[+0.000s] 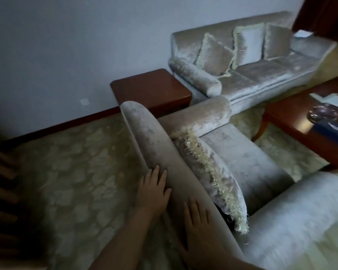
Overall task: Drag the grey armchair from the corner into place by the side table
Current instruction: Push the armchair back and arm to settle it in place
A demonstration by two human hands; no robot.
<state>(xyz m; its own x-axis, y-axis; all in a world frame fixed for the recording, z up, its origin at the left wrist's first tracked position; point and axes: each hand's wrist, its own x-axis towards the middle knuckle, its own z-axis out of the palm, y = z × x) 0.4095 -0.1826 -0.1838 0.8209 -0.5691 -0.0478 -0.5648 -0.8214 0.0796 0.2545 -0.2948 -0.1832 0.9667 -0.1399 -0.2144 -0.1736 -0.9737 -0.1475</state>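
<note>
The grey velvet armchair [248,156] fills the middle and lower right of the view, its back towards me. A fringed cushion [215,172] leans inside against the backrest. The armchair's far armrest touches or nearly touches the dark red wooden side table [150,88] by the wall. My left hand [153,189] lies flat with fingers spread on the outer face of the backrest. My right hand [197,228] presses flat on the backrest lower down, closer to me. Neither hand grips anything.
A matching grey sofa [261,75] with three cushions stands along the wall beyond the side table. A wooden coffee table [293,121] with items on it is at the right. Patterned carpet [76,172] spreads to the left. Dark steps or slats are at the far left edge.
</note>
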